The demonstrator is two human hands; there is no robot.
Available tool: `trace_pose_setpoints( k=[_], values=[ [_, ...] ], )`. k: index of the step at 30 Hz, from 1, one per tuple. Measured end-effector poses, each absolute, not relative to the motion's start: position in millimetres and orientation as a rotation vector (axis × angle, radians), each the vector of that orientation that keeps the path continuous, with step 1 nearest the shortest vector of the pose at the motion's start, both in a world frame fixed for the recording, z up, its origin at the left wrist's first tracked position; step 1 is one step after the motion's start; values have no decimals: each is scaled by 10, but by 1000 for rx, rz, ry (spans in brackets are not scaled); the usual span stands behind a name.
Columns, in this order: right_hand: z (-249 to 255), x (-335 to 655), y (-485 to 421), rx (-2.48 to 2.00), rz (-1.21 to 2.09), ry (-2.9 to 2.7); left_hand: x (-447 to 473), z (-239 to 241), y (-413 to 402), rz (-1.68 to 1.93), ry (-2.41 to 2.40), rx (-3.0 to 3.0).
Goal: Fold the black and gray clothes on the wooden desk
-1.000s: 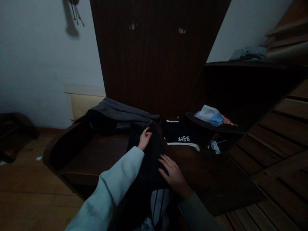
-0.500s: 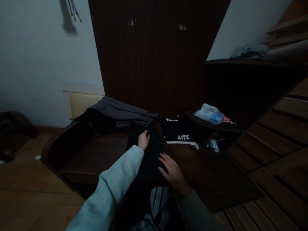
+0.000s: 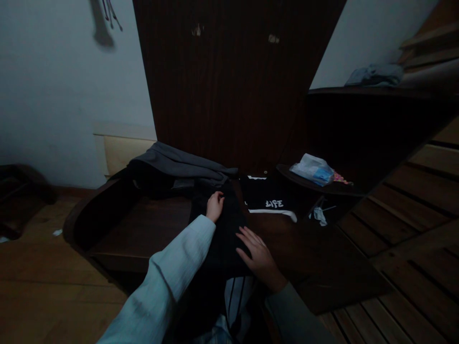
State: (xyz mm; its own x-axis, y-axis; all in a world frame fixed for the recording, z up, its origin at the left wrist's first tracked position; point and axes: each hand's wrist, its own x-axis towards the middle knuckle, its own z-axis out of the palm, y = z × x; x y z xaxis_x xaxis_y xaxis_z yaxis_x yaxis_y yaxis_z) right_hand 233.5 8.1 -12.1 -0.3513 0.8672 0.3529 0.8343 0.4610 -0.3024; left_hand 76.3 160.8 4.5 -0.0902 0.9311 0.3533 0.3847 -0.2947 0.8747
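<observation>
Head view, dim light. Black garment [image 3: 229,234], dark cloth, one piece: laid lengthwise over a dark wooden bench [image 3: 161,229], far end meeting a grey garment [image 3: 179,161], near end lost in shadow towards the wearer; whether the striped panel [image 3: 234,298] there belongs to it cannot be told. Left hand [image 3: 215,206]: over the upper part of the cloth, fingers loosely curled; whether any fabric is pinched cannot be told. Right hand [image 3: 257,255]: at the right edge, palm down, fingers spread and slightly bent, no grip seen. Handling, by judgement: soft, limp, light, not fragile, apt to wrinkle or slide on smooth wood; best held by both side edges, or flattened under open palms. Adjacent, to the right: folded black cloth [image 3: 260,196], white lettering, lying apart from both hands.
</observation>
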Motion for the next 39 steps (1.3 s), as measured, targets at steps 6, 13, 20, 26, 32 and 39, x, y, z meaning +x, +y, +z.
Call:
trace_pose_setpoints(
  k=[6, 13, 20, 26, 32, 39],
  values=[
    [-89, 2338, 77, -1435, 130, -2254, 773, 48, 1574, 1132, 1489, 1722],
    [-89, 2325, 69, -1444, 130, -2294, 578, 132, 1660, 806, 1020, 1574],
    [-66, 2326, 61, -1446, 145, -2269, 441, 175, 1650, 755, 870, 1602],
    [-147, 2350, 107, -1432, 194, -2141, 464, 105, 1700, 778, 915, 1656],
    [-252, 2403, 180, -1473, 240, -1973, 472, 58, 1730, 767, 948, 1701],
    [-214, 2348, 134, -1494, 103, -2197, 568, 60, 1667, 772, 1166, 1943]
  ],
)
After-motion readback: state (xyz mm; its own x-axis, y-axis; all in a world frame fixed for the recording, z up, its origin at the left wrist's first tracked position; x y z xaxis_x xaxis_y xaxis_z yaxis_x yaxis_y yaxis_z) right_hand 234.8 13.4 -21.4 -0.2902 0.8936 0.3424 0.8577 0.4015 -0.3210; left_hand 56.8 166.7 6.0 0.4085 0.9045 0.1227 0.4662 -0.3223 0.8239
